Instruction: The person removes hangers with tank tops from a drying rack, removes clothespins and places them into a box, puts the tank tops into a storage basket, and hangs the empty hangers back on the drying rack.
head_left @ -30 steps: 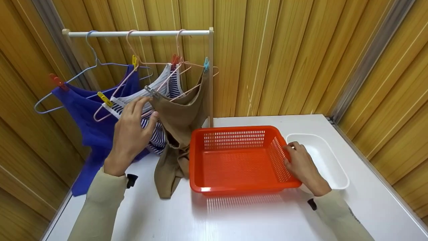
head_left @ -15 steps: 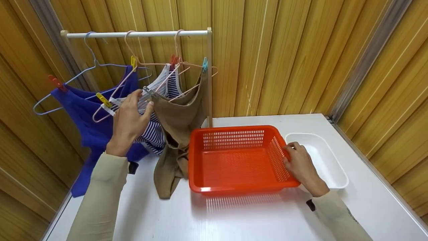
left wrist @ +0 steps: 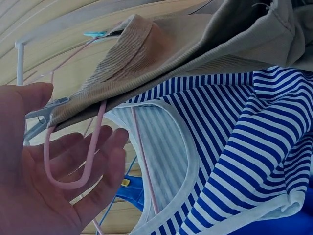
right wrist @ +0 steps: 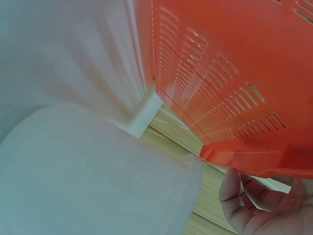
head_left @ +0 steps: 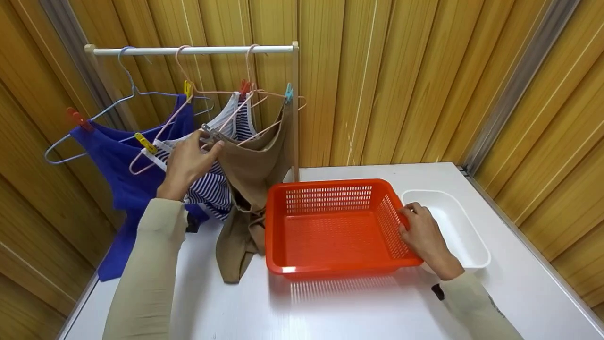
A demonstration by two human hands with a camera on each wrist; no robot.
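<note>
Red plastic walls with slotted sides form the basket [head_left: 349, 269] on the white tabletop [head_left: 226, 311]. The right hand [head_left: 427, 236] grips the basket's right rim, fingers curled around its edge. A white basin [head_left: 457, 226] sits just right of the basket. To the left of the basket, the left hand [head_left: 186, 163] is raised, its thumb and fingers spread either side of a grey clip [head_left: 212, 132]; whether they touch it, I cannot tell. That clip is at one corner of a brown garment [head_left: 255, 165], which hangs just left of the basket on a pink hanger [left wrist: 73, 185]. Farther left of the basket hang a striped top [left wrist: 234, 137], then a blue garment [head_left: 137, 189], all from the rack's white bar [head_left: 217, 49].
</note>
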